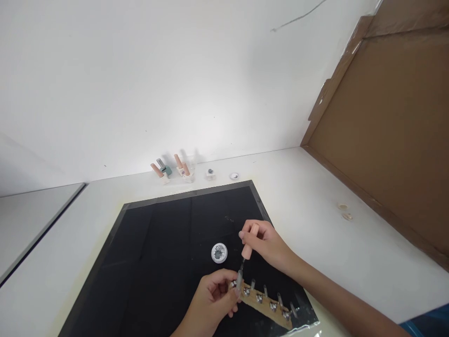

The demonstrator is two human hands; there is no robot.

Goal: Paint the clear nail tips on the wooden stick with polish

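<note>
My right hand (263,238) is closed round the peach handle of a nail polish brush (250,242). The brush points down, its dark bristle end meeting a pale, clear-looking nail tip (239,279). Closed at the left end of a wooden display strip (261,306) is my left hand (215,299), thumb and fingers pinching beside that nail tip. Several silvery clips run along the strip, with more nail tips standing up from them. Just above my left hand, a small round pot (219,253) of silvery flakes lies on the black mat (164,248).
Behind the mat stand several polish bottles (187,178) with peach or green caps. Beside them are a capless bottle (210,175) and a small round lid (234,176). A brown cardboard panel (389,131) rises on the right, near two small pale discs (347,216).
</note>
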